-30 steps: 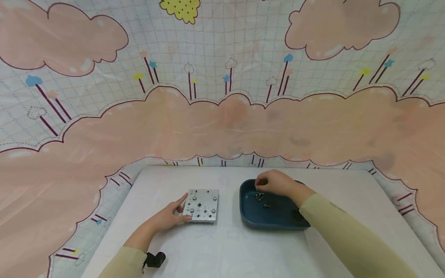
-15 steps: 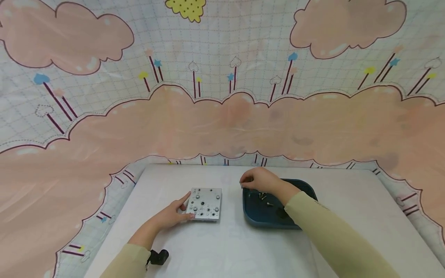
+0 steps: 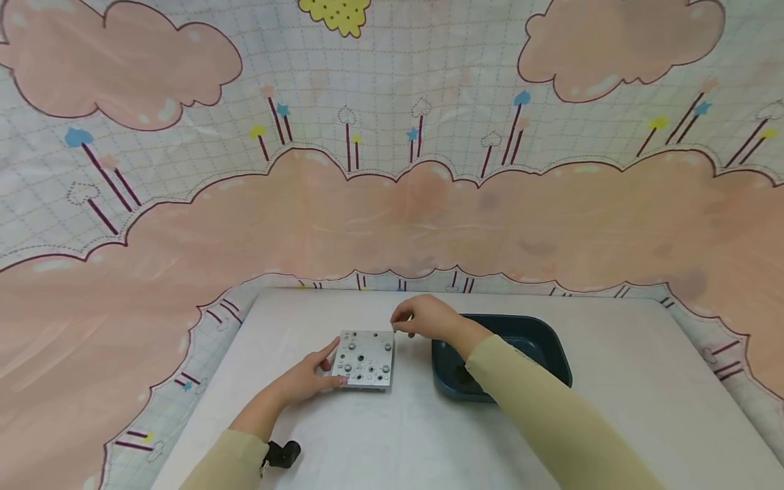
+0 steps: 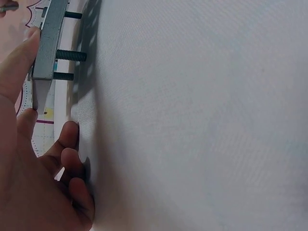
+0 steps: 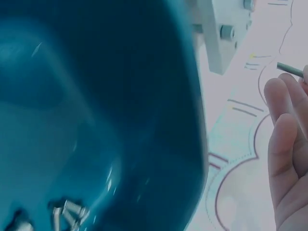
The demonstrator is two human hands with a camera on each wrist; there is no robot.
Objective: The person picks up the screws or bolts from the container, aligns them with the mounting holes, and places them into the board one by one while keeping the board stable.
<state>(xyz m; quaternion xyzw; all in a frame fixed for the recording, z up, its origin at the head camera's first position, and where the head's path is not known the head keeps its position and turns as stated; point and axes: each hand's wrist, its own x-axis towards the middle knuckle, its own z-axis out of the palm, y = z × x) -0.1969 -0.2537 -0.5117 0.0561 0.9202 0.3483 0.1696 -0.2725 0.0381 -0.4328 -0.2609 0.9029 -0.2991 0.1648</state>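
Note:
A square metal plate (image 3: 371, 352) with holes and several bolt heads sits on the white table. My left hand (image 3: 306, 378) holds it by its left side, thumb at the near corner and index finger at the far one. In the left wrist view threaded bolt ends (image 4: 72, 55) stick out of the plate's underside, and the other fingers curl near the tabletop. My right hand (image 3: 429, 317) is at the plate's far right corner, pinching a screw; the right wrist view shows the screw's dark shank (image 5: 290, 69) poking out from the fingertips.
Right of the plate stands a dark blue tray (image 3: 442, 389), partly covered by the right forearm. Several loose screws (image 5: 70, 214) lie inside it. A black wrist device (image 3: 283, 454) sits on the left wrist. A patterned curtain (image 3: 367, 224) hangs behind the table.
My right hand has moved left, out from over the tray to the plate's far right corner, carrying the screw. The left hand keeps its hold on the plate. The head view has shifted slightly.

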